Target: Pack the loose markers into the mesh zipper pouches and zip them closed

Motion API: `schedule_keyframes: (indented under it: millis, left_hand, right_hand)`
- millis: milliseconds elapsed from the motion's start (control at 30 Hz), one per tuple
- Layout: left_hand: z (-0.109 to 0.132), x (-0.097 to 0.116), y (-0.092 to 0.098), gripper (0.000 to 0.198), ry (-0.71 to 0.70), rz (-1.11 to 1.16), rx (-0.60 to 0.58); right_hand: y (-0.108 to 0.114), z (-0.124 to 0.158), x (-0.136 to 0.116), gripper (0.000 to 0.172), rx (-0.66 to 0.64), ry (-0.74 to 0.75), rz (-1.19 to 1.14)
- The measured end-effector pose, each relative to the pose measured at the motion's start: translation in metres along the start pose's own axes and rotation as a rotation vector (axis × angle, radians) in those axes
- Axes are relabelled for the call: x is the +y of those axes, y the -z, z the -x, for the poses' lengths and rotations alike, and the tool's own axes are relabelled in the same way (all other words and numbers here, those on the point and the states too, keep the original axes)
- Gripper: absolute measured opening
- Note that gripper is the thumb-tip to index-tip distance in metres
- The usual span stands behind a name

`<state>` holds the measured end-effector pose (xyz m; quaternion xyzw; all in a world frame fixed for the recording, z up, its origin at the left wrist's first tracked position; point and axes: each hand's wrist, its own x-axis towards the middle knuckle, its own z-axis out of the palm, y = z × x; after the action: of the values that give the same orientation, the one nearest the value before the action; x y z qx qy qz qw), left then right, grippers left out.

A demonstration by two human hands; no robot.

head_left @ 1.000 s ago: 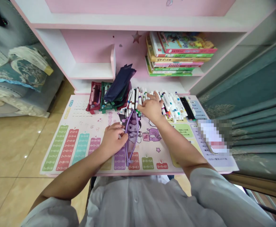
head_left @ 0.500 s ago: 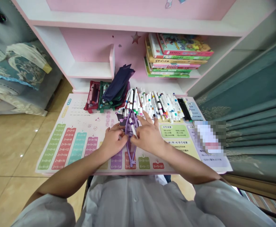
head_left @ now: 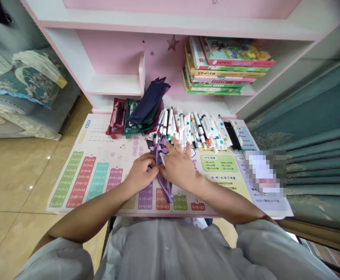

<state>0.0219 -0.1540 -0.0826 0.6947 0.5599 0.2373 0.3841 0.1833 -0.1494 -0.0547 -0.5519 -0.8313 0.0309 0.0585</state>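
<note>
The right hand (head_left: 178, 167) has just closed in over the mouth of the slim purple zip pouch (head_left: 164, 190), its fingers now spread and bent, palm down, with a white felt-tip marker (head_left: 162, 158) showing beneath them; whether that hand grips the marker, the pictures cannot tell. The left hand (head_left: 140, 173) is curled narrow against the pouch's near edge, fingertips pinching the purple rim. The pouch lies upright on the printed multiplication-table desk mat (head_left: 96, 177), between both hands and just below the long heap of white-barrelled markers (head_left: 194, 130). Beyond that heap, a red fabric pencil case (head_left: 115, 116), a green one (head_left: 130, 112) and a navy one (head_left: 149, 102) sit bunched against the pink shelf unit (head_left: 111, 83).
</note>
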Motion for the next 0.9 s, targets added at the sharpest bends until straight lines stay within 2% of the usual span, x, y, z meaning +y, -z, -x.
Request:
schedule_keyframes:
  millis: [167, 333, 433, 533, 667, 767, 900]
  left_hand:
    - [0.001, 0.000, 0.000, 0.023, 0.010, 0.110, -0.017]
    - [0.001, 0.002, 0.003, 0.025, 0.015, 0.134, -0.026]
    - [0.003, 0.004, 0.005, 0.025, 0.025, 0.100, -0.029]
    - [0.004, 0.005, 0.006, 0.026, 0.026, 0.057, -0.044]
    - [0.006, 0.005, 0.005, 0.027, 0.032, 0.037, -0.045]
    - [0.007, 0.005, 0.005, 0.026, 0.041, 0.035, -0.037]
    - [0.007, 0.007, 0.008, 0.027, 0.028, 0.025, -0.033]
  right_hand:
    - [0.004, 0.000, 0.002, 0.032, -0.087, -0.046, -0.018]
    - [0.002, 0.001, -0.001, 0.038, -0.062, -0.078, -0.055]
    - [0.002, -0.001, 0.002, 0.034, -0.011, -0.054, -0.113]
    - [0.005, -0.015, 0.020, 0.028, 0.129, -0.108, -0.183]
    - [0.004, -0.052, 0.061, 0.021, 0.303, -0.332, -0.205]
    - [-0.003, -0.077, 0.085, 0.017, 0.289, -0.463, -0.177]
    - [-0.013, -0.088, 0.095, 0.021, 0.186, -0.521, -0.147]
